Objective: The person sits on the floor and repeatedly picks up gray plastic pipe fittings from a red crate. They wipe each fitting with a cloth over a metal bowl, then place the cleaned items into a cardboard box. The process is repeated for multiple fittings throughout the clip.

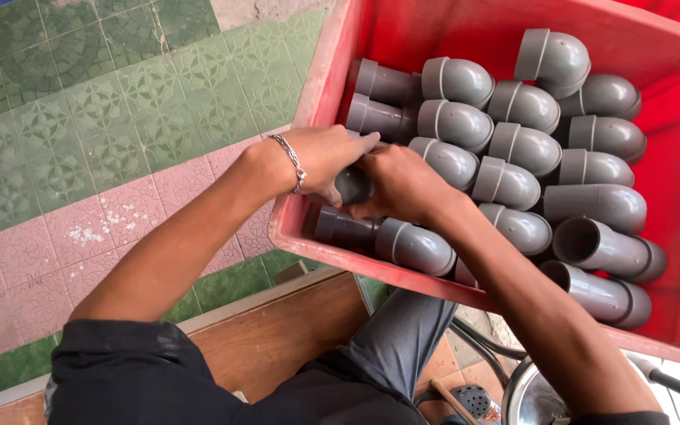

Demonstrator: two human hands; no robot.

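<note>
Over near corner of red crate [316, 228]: left hand [324, 157] and right hand [399, 185] both clasping one grey pipe elbow [353, 186]; rows of elbows [513, 149] already packed; far side bare.

Green and pink patterned floor tiles [80, 142], wooden board [277, 330].

A floor of patterned green tiles [96, 110] gives way to pink tiles [64, 244] marked with white flecks; a wooden board [285, 330] with a pale edge lies at the bottom; beside it a round metal rim [522, 397] and dark cables [478, 346]; grey trousers [399, 334] show between.
</note>
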